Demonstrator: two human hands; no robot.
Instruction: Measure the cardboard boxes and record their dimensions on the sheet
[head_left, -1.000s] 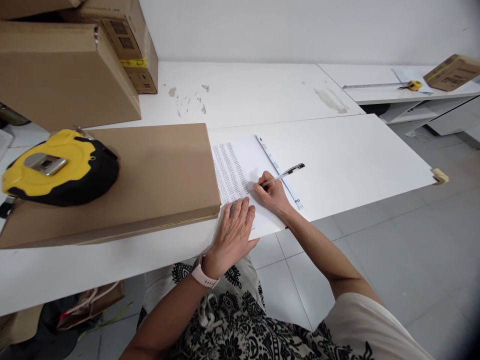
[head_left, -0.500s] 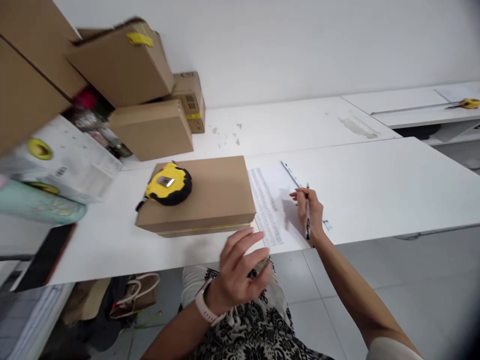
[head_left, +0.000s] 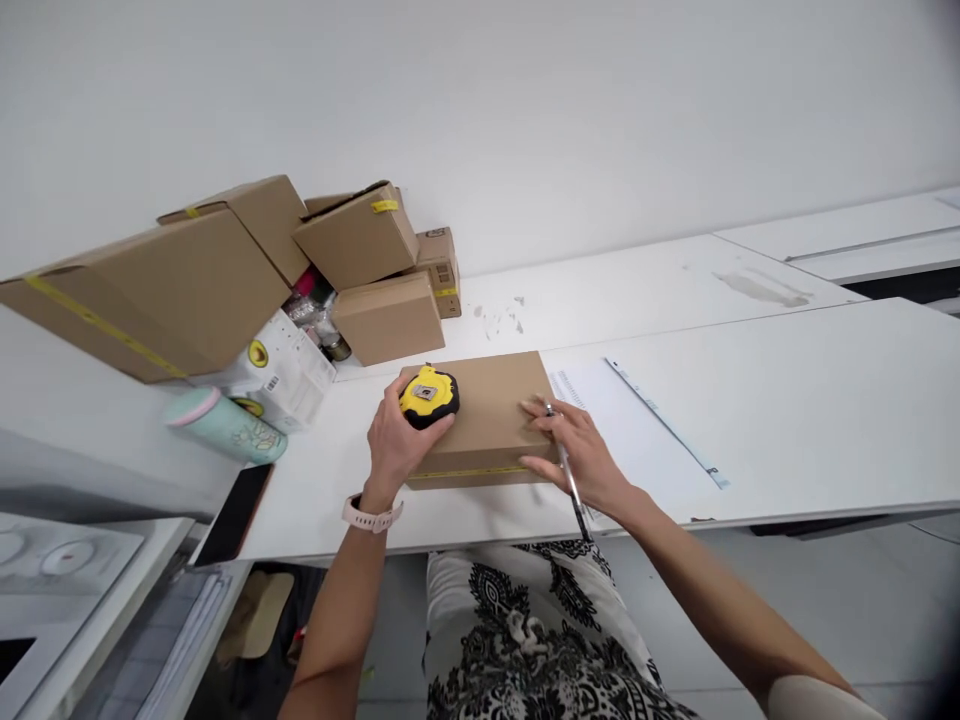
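My left hand (head_left: 396, 445), with a pale pink watch band on the wrist, curls around the left and front of a yellow and black tape measure (head_left: 429, 397). The tape measure lies on top of a closed cardboard box (head_left: 495, 400) with a strip of yellow tape along its front. At the box's right end is my right hand (head_left: 589, 460), a pen (head_left: 568, 470) held between its fingers. Its fingertips reach over the box's top and front edge. Partly covered by box and hand, a printed sheet of paper (head_left: 622, 440) lies on the white table.
A pale blue strip, like a ruler (head_left: 664, 420), lies along the paper's right side. Several cardboard boxes (head_left: 390, 315) are stacked at the back left. Nearer stand a mint-green bottle (head_left: 232, 425) and a dark flat object (head_left: 236, 510) by the table's left edge.
My left hand has risen from in front of the box onto the tape measure. My right hand, still with the pen, has moved left from the paper to the box. The view has shifted.
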